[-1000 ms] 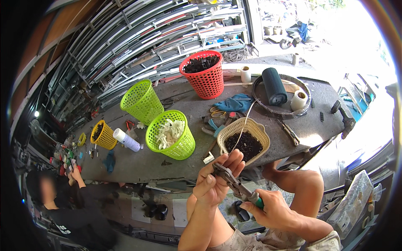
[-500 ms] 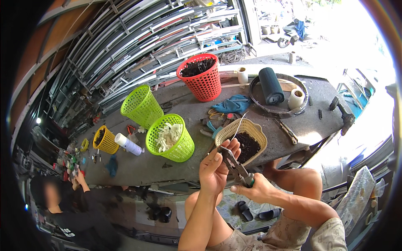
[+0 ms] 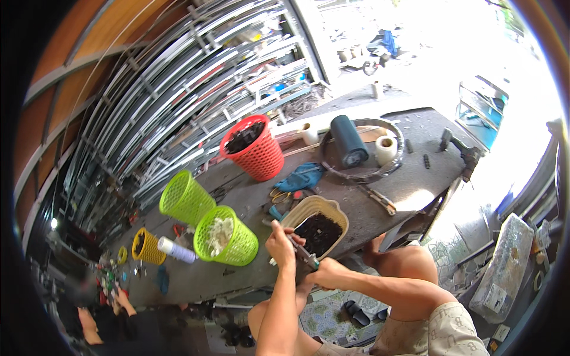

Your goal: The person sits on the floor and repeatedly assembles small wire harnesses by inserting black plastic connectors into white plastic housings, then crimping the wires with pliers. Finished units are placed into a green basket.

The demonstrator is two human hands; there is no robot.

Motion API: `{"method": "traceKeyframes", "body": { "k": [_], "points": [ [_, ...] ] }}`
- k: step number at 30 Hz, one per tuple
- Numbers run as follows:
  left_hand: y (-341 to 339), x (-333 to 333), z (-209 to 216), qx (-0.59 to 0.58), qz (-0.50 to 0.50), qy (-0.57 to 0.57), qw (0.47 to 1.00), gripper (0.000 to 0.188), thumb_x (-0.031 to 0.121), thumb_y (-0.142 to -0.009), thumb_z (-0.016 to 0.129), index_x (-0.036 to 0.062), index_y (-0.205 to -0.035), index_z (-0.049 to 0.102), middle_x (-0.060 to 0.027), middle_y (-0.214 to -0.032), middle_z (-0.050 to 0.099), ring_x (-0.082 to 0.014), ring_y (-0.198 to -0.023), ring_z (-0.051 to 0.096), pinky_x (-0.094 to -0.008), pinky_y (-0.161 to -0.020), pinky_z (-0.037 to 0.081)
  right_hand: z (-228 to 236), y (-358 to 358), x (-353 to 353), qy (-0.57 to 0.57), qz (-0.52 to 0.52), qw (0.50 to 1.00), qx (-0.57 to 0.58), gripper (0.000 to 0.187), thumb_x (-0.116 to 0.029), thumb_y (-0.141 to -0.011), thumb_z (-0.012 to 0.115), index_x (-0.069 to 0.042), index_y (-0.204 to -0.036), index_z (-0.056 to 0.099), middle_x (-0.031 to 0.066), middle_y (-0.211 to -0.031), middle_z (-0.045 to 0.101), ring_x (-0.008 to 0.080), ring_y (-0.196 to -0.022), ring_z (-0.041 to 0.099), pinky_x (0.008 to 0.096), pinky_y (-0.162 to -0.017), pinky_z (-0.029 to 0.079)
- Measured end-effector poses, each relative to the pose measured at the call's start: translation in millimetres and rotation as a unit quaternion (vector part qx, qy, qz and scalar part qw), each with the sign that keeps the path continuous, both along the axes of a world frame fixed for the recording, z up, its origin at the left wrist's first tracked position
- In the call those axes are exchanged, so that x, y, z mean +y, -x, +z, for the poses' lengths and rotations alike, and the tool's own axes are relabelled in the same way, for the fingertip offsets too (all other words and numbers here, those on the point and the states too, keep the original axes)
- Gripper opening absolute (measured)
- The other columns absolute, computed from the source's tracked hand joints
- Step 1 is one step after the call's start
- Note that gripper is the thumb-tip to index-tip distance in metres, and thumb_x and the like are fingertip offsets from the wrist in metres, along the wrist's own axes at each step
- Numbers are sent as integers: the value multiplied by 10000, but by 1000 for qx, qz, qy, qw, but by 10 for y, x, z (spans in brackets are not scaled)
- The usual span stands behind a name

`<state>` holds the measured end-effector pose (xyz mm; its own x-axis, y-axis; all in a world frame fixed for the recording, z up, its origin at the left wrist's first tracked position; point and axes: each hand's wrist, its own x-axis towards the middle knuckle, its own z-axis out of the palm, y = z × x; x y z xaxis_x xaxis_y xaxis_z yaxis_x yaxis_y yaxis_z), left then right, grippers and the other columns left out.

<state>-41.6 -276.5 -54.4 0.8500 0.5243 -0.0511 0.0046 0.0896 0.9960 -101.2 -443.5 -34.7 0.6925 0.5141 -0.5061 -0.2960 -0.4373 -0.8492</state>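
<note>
My right hand point(image 3: 328, 274) is closed around the handles of a pair of pliers point(image 3: 306, 256). The jaws reach into my left hand point(image 3: 280, 245), whose fingers are curled by the tool's head. What those fingers pinch is mostly hidden; a small white bit shows below them. Just beyond both hands is a cream plastic basket point(image 3: 339, 209) holding small dark pieces. To the left of my left hand stands a bright green basket point(image 3: 238, 248) filled with white pieces.
Farther back are a red basket point(image 3: 267, 159) of black pieces, another green basket point(image 3: 189, 202), a blue cloth point(image 3: 301, 177) and a dark roll point(image 3: 349, 142) inside a hoop. A power drill point(image 3: 463, 153) lies at the table's right end. Another person's hands point(image 3: 122, 301) work at left.
My view has tilted and shifted. My left hand has gone from open fingers to curled ones around the pliers' head. The thin strip sticking up from it is no longer plainly visible.
</note>
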Motion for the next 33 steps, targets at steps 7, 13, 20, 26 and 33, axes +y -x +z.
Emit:
{"method": "traceKeyframes", "body": {
  "k": [7,13,20,26,33],
  "points": [
    [-30,-72,-141,16,-15,-40,999,614,488,-1119,452,-25,-845,647,-124,-565,627,-237,-437,640,-338,-404,501,-165,-33,-62,-192,-34,960,201,240,-186,-811,721,-56,-665,582,10,-602,533,141,-479,504,326,-437,379],
    [-2,-49,-190,39,-19,-5,999,570,445,-1124,459,-29,-875,656,-114,-581,623,-238,-462,645,-351,-445,525,-403,-72,-21,-228,-9,924,308,269,-189,-825,712,-107,-647,527,-21,-601,485,119,-479,462,316,-445,358],
    [-14,154,-345,83,-24,237,968,520,478,-1126,451,4,-1133,663,-133,-859,678,-274,-776,739,-441,-729,649,-194,-134,-103,-24,31,999,19,436,-394,-845,738,34,-773,691,143,-696,665,251,-612,663,406,-568,527],
    [39,337,-404,80,-12,278,957,515,522,-1107,470,70,-1297,630,-85,-956,675,-248,-950,737,-426,-865,649,81,-227,-534,40,-8,996,-74,636,-609,-892,763,21,-810,751,106,-666,678,211,-621,679,390,-617,540],
    [292,419,-177,-12,-53,384,922,478,545,-966,686,67,-985,707,-24,-826,746,-166,-864,771,-346,-818,678,-145,-1037,-978,323,-212,889,-245,613,-544,-914,737,65,-978,775,281,-972,762,423,-966,749,497,-854,577]
  ]
}}
